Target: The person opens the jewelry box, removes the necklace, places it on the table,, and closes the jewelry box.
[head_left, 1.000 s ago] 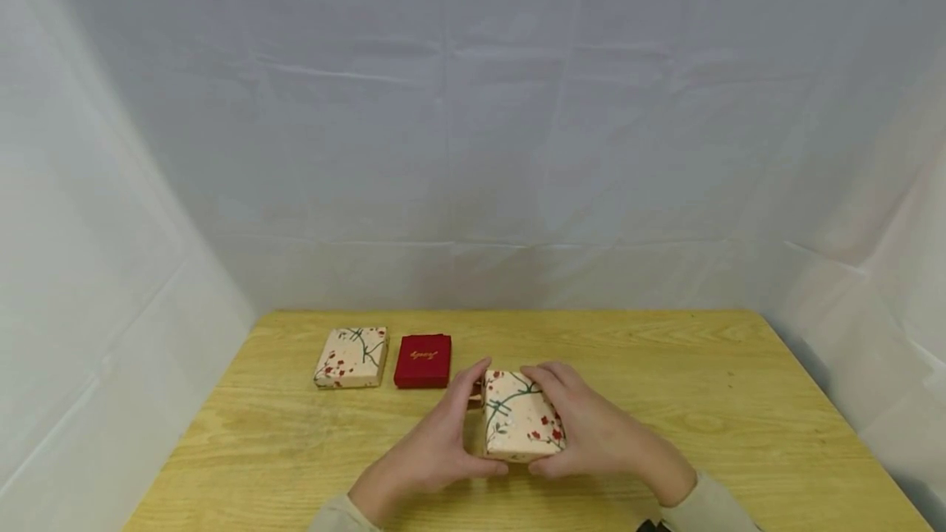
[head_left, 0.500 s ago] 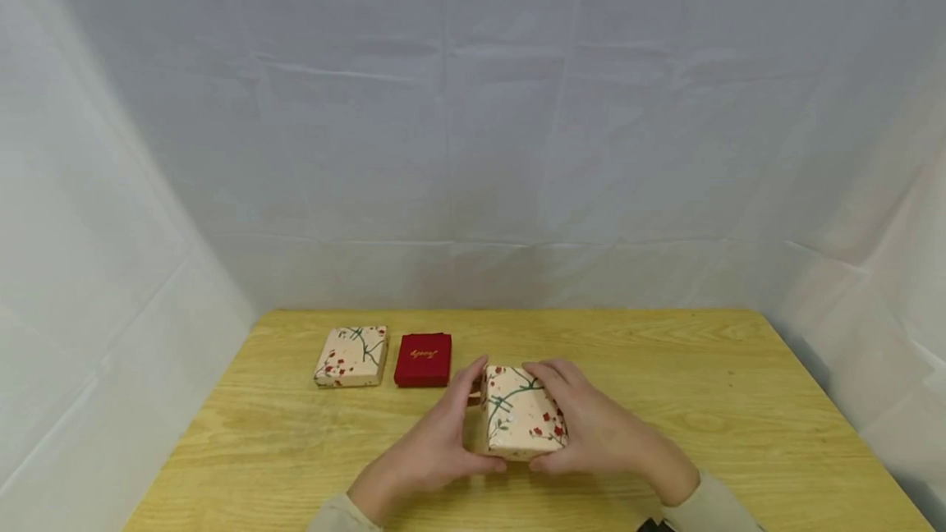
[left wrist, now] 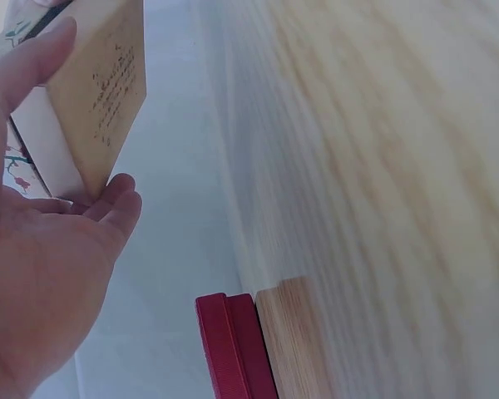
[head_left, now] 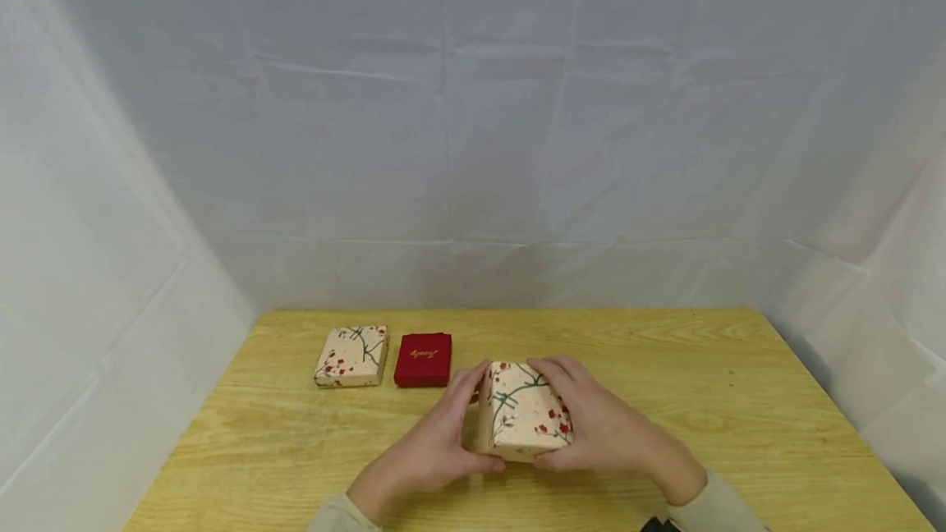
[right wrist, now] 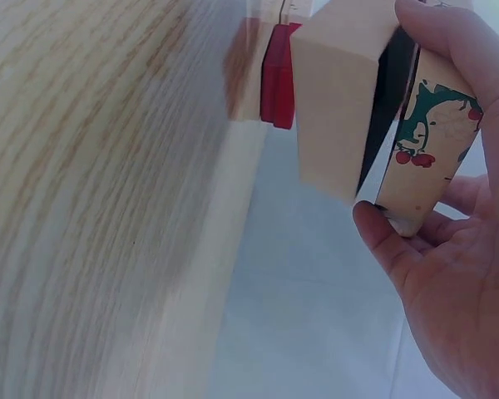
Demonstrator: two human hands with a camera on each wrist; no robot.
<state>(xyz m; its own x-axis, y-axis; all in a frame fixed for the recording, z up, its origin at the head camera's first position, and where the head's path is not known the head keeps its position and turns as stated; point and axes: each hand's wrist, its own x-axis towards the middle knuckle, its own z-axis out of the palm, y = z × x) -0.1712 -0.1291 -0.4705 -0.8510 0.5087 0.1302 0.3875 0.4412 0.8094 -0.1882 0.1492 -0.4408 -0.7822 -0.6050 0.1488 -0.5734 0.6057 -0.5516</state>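
Both hands hold a small cream gift box above the table. Its lid (head_left: 526, 405), printed with red blossoms and green branches, faces up in the head view. My right hand (head_left: 602, 425) grips the lid between thumb and fingers at its right side. My left hand (head_left: 439, 446) pinches the plain beige box base (left wrist: 104, 91), which bears small dark print underneath. In the right wrist view a dark wedge-shaped gap shows between the base (right wrist: 337, 108) and the tilted lid (right wrist: 437, 133). The inside of the box is hidden.
A red box (head_left: 423, 360) with gold lettering lies on the wooden table (head_left: 665, 368), left of the hands. Farther left lies a second blossom-patterned box (head_left: 351, 357). White sheeting (head_left: 480, 146) stands behind the table and on both sides.
The lid has risen slightly and shifted a little right with my right hand, showing more of the box's left side. The left hand has barely moved; the other boxes have stayed put.
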